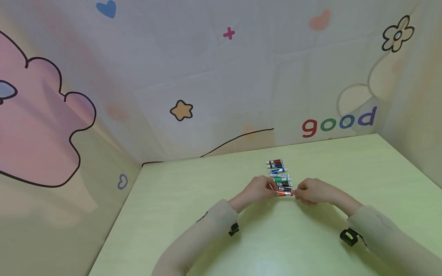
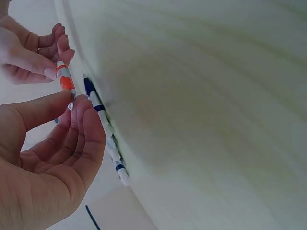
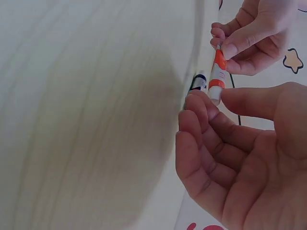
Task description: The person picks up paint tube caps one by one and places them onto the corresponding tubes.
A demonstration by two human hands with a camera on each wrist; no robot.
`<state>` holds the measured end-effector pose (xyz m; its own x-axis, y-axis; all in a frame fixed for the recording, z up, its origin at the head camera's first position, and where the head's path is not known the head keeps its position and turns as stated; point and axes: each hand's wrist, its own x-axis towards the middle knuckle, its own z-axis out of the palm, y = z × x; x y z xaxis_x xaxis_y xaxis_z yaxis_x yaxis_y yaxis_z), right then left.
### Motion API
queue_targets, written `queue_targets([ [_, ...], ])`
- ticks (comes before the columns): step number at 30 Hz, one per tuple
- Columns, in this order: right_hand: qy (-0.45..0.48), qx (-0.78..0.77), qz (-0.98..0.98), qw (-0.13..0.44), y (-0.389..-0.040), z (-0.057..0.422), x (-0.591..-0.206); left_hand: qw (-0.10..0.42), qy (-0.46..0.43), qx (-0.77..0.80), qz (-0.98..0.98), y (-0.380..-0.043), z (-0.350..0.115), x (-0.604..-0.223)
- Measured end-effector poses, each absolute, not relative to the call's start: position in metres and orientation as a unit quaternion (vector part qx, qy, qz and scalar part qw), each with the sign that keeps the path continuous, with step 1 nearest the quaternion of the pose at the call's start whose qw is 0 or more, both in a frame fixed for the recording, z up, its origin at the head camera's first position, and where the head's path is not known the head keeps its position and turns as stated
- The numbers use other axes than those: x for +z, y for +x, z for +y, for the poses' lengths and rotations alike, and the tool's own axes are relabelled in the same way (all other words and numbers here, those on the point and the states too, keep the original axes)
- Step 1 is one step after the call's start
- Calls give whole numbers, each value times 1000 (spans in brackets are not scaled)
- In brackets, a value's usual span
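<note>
An orange-and-white paint tube [image 1: 285,194] is held by its two ends between my hands. My left hand [image 1: 257,188] pinches the flat crimped end between thumb and fingertips. At the white cap, thumb and fingers of my right hand [image 1: 315,191] pinch from the other side, as the right wrist view shows. Just beyond lies a column of similar tubes side by side, among them a green tube [image 1: 281,179], a blue tube [image 1: 277,171] and a red tube [image 1: 275,161] farthest off. In the left wrist view, a tube with a dark blue cap [image 2: 88,85] lies nearest the orange one.
The pale yellow-green table [image 1: 193,184] stretches around the tubes on both sides. A printed curtain [image 1: 207,76] hangs along its back edge and sides. Black wrist cameras, such as the right one [image 1: 349,237], sit under both sleeves.
</note>
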<state>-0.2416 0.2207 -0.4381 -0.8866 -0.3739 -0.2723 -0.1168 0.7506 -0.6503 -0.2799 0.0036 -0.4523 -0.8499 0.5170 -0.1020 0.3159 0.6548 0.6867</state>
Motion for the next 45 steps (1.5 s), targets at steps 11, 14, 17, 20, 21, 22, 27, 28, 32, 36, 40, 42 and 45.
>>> queue_targets([
  [11,-141,-307,911,236,-251,223,-443,141,233,284,919,-279,11,-456],
  [14,-141,-297,914,239,-253,223,-444,141,231,279,921,-279,12,-457],
  [17,-139,-295,914,240,-254,223,-445,137,229,279,923,-279,13,-459],
  [20,-139,-297,913,242,-255,224,-446,128,230,278,924,-279,13,-460],
  [21,-139,-299,912,244,-255,224,-446,126,230,277,925,-279,13,-461],
  [22,-139,-300,911,245,-255,224,-446,124,230,276,925,-280,13,-461],
  [27,-133,-309,907,253,-255,226,-444,126,228,287,922,-280,14,-462],
  [28,-132,-310,907,253,-255,227,-444,126,227,291,921,-279,14,-462],
  [32,-125,-321,903,255,-256,228,-446,135,218,306,917,-278,11,-461],
  [36,-131,-333,897,258,-257,230,-447,144,212,318,913,-279,1,-458],
  [40,-137,-365,880,273,-256,240,-443,144,219,324,909,-286,-20,-453],
  [42,-134,-384,871,276,-255,251,-437,128,222,320,912,-291,-36,-449],
  [45,-144,-402,870,245,-255,273,-423,77,222,305,923,-301,-68,-437],
])
